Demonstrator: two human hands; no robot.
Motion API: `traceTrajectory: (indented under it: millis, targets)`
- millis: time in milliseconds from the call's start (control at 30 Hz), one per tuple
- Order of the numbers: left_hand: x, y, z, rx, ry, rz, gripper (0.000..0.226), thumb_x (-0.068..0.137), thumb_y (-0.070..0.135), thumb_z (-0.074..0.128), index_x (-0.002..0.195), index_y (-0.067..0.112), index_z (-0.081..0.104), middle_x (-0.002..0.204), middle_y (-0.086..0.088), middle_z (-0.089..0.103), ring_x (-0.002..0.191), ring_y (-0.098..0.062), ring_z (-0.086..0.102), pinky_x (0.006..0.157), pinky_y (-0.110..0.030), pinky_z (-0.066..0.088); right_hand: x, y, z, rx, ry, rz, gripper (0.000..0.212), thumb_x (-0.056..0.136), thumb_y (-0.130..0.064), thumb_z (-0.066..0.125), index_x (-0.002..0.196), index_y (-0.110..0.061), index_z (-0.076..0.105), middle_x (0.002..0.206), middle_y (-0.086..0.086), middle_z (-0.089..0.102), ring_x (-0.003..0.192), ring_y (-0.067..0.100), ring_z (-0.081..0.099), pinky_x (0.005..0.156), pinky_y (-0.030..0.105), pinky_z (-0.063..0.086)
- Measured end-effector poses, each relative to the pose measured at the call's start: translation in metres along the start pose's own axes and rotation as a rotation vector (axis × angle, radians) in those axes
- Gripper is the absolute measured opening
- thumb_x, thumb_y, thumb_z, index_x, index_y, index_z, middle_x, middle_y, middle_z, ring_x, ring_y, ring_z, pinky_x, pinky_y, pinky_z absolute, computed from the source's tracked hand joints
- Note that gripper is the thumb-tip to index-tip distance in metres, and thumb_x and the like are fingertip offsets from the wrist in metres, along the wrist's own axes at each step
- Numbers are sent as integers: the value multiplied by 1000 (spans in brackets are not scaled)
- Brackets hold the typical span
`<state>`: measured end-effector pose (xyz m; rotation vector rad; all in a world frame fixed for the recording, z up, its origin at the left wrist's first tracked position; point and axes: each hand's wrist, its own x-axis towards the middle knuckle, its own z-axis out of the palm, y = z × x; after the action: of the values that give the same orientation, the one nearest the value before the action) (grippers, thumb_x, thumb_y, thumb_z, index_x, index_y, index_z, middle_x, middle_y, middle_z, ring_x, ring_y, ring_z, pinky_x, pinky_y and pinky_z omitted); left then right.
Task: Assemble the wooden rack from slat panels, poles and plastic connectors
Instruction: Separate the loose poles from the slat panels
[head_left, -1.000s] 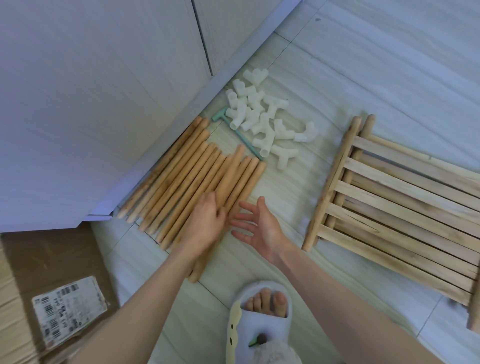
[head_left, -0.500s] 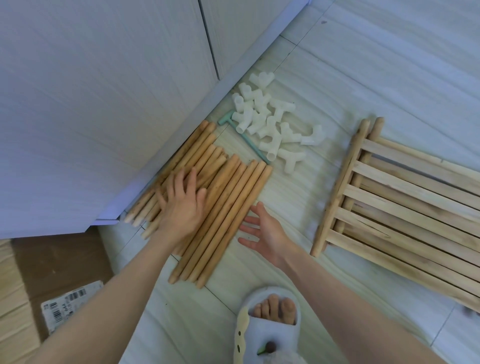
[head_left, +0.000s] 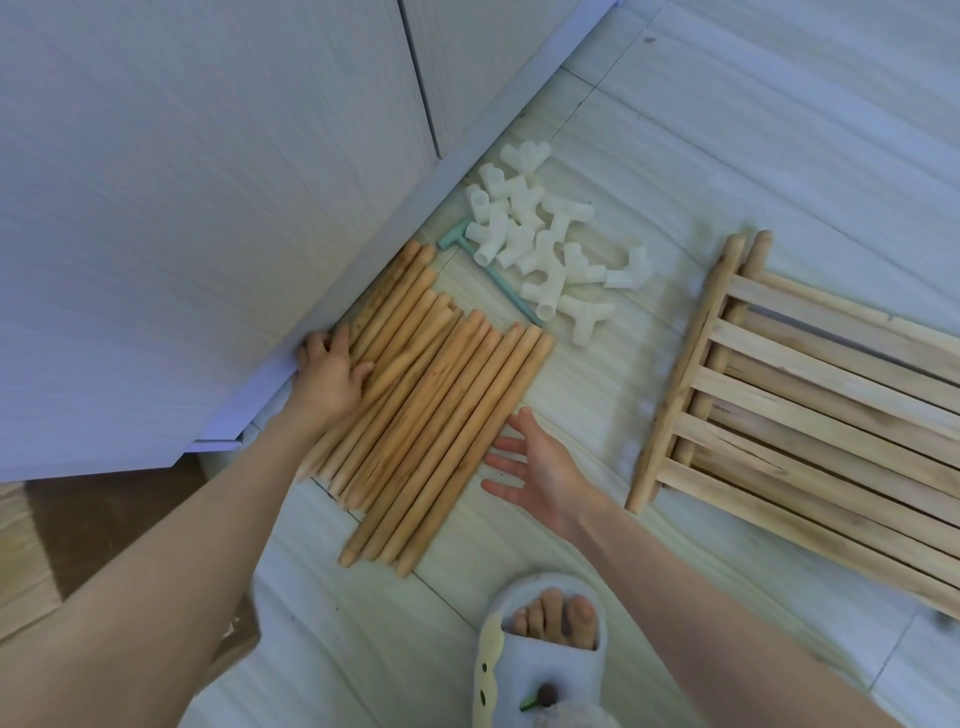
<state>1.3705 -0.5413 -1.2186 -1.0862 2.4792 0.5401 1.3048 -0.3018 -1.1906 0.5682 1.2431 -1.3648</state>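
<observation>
**Wooden poles spread flat on the floor, both hands at the bundle**

Wooden poles (head_left: 431, 415), round, tan and long, lying side by side on the pale tiled floor (head_left: 727, 130), long axes running diagonally from near-left to far-right. Far ends pointing toward the heap of white plastic connectors (head_left: 545, 244); near ends pointing toward the slippered foot (head_left: 545, 654). Leftmost poles tucked against the base of the white cabinet (head_left: 208, 182).

Left arm stretched forward from the lower left, forearm crossing over the near ends of the left poles. Left hand (head_left: 330, 376) palm down on the leftmost poles beside the cabinet base, fingers loosely spread and slightly bent, thumb resting across the wood, nothing gripped.

Right arm reaching in from the lower right. Right hand (head_left: 535, 467) wide open, fingers straight and fanned toward the poles, fingertips just beside the rightmost pole; contact impossible to tell. Nothing held.

Slender teal T-shaped tool (head_left: 488, 270) lying between pole tips and connectors. Wooden slat panels (head_left: 810, 400), pale and stacked flat, well apart on the right, slats running left to right. Brown cardboard box (head_left: 78, 519) at the lower left.
</observation>
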Motion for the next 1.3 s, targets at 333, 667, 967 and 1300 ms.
traceTrajectory:
  millis: [333,667,967,1300]
  targets:
    - [8,-1,-14,-206,-50,-42,42,97,4,40,138,-3,39,141,-24,37,130,-35,36,110,-39,30,1,0,-7,1,10,0,32,100,-44,32,117,-22,49,109,3,54,113,23,52,98,44,46]
    - [5,3,-15,-327,-141,-117,52,91,19,60,136,2,41,135,-17,49,124,-31,47,105,-39,37,-1,-3,-10,-31,5,-12,34,100,-44,31,114,-22,54,110,4,56,107,20,55,97,42,46]
    - [-7,13,-29,-155,-28,71,22,97,22,45,105,2,42,97,-15,51,93,-32,53,76,-37,41,-5,-6,-4,11,-24,-15,31,101,-44,29,95,-26,53,105,2,55,111,23,53,102,44,43]
    - [-81,68,-7,-365,-110,162,29,99,22,41,122,5,40,101,-2,52,92,-18,52,74,-24,36,0,-7,23,112,-84,36,58,100,-50,16,146,-16,28,140,12,43,130,28,42,107,45,36]
